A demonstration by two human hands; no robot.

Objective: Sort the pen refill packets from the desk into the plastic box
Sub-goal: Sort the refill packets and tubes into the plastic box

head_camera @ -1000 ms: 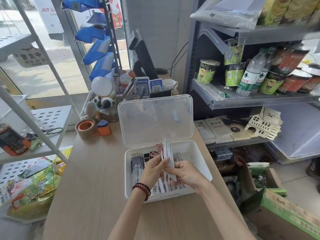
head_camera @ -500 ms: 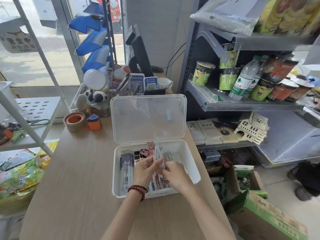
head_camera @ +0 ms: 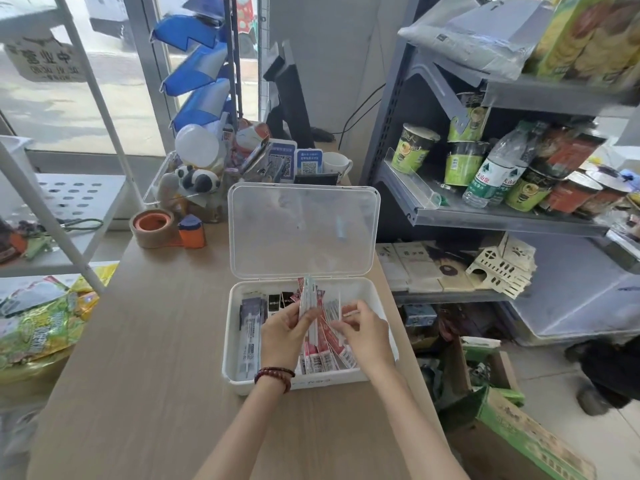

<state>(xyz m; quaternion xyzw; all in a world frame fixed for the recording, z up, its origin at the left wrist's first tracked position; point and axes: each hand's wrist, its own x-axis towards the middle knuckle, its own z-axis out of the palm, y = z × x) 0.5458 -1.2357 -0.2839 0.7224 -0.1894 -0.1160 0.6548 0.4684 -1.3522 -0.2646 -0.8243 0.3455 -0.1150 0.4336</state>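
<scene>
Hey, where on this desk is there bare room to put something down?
Bare desk lies left of the box, in front of the tape roll, and on toward the near edge. Crowded: the back, with toys, QR stands and mug; and the box, full of packets, left hand and right hand in it.

1 head view, forward-down, close over desk (head_camera: 145, 341)

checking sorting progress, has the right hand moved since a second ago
Yes. The right hand has shifted right, away from the packet stack in the left hand, toward the right wall of the plastic box.
</scene>
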